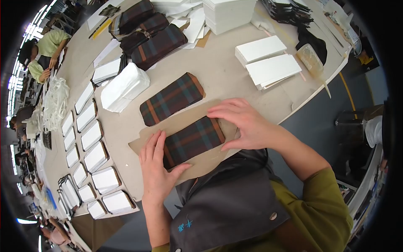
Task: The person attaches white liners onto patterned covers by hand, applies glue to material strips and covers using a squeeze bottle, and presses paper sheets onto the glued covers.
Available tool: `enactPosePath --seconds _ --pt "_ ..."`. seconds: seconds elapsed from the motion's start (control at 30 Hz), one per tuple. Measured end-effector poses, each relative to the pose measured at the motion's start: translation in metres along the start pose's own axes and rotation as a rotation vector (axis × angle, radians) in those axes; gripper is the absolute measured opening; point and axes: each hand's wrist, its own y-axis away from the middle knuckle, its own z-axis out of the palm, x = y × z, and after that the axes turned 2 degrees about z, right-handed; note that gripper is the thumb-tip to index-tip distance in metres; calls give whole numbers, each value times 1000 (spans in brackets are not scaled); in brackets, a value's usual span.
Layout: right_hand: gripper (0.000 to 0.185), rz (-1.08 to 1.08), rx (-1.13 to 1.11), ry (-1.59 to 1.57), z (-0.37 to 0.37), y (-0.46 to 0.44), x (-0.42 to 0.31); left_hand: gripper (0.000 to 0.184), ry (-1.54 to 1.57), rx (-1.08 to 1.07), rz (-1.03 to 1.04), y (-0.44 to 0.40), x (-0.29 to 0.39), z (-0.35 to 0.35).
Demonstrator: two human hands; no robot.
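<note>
A dark plaid fabric panel (194, 142) with green and rust stripes lies on a sheet of brown paper (205, 166) at the table's near edge. My left hand (157, 166) grips its left end, fingers along the upper corner and thumb at the lower one. At the right end, my right hand (243, 124) holds it between fingertips on the top corner and a thumb near the bottom corner. Just beyond lies a second plaid panel (172, 99) with cut corners, touched by neither hand.
Rows of white-faced pieces (91, 135) cover the table's left side. A white stack (125, 87) stands near plaid bundles (159, 45). White blocks (273, 69) and a translucent container with a brush (310, 59) sit right. A person in light green (52, 46) works at far left.
</note>
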Motion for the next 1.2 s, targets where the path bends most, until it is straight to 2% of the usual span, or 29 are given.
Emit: enactPosePath --seconds 0.1,0.3,0.5,0.57,0.6,0.63,0.67,0.7,0.73,0.77,0.8,0.83,0.87,0.9,0.93,0.97,1.03,1.07,1.13,1.2 --pt "76 -48 -56 49 6 -6 4 94 55 13 -53 7 -7 9" --pt "71 -73 -112 82 7 -13 7 86 102 71 -6 15 -18 21" --pt "60 -104 -33 181 -11 -5 9 82 163 94 8 15 -16 23" --pt "56 -99 127 -24 -41 1 4 82 220 81 -66 16 -10 16" --pt "45 -61 249 -50 -69 8 9 78 254 93 -101 16 -10 14" --pt "31 156 397 -139 -96 22 15 78 261 95 -91 15 -11 12" --pt "20 247 596 -2 -123 32 29 74 286 118 -119 13 -11 11" --pt "17 349 678 109 -160 43 42 70 307 141 -146 11 -10 9" --pt "16 387 780 194 -188 56 61 60 296 163 -103 4 -5 7" --pt "19 517 853 234 -209 68 78 60 291 163 -93 -4 2 4" --pt "25 592 783 478 -222 77 78 57 273 138 -24 -15 10 1" --pt "25 590 791 476 -226 78 79 53 253 112 43 -27 20 0" --pt "28 609 646 377 -228 79 79 53 247 113 48 -40 31 1" --pt "32 627 503 278 -229 81 79 52 239 84 170 -56 45 4" --pt "43 609 431 254 -222 74 69 51 229 52 295 -71 60 8" --pt "43 613 446 249 -212 69 68 51 222 47 308 -86 74 15" --pt "53 588 339 303 -193 64 75 52 308 -63 207 -113 102 30" --pt "53 591 354 301 -189 64 78 52 301 -67 220 -127 110 38" --pt "61 598 260 275 -183 62 84 61 328 -148 114 -151 119 56" --pt "59 624 233 276 -180 58 84 68 323 -189 49 -164 129 66"
